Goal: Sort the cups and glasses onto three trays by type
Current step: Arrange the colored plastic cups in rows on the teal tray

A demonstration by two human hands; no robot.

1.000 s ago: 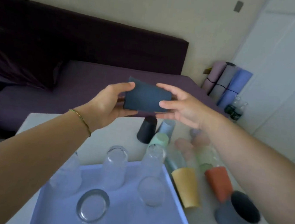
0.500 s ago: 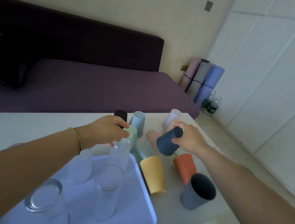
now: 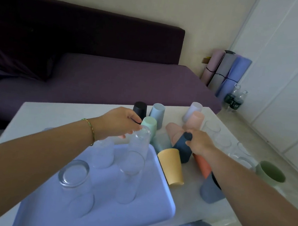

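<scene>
Gripping a dark blue cup [image 3: 182, 150] by its base, the right hand [image 3: 199, 143] tilts it beside the yellow cup [image 3: 171, 166] — the left hand [image 3: 119, 121] curls over a clear glass [image 3: 139, 142] on the lavender tray [image 3: 159, 194]; its grasp is unclear.

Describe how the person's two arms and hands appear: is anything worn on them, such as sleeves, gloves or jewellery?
Both forearms are bare, with no sleeves and no gloves in view. The left hand has a thin bracelet at the wrist, a slim cord or chain in gold and green tones. The right hand and its wrist carry nothing that I can see. No rings are clear on either hand; the picture is too soft to be sure.
</scene>
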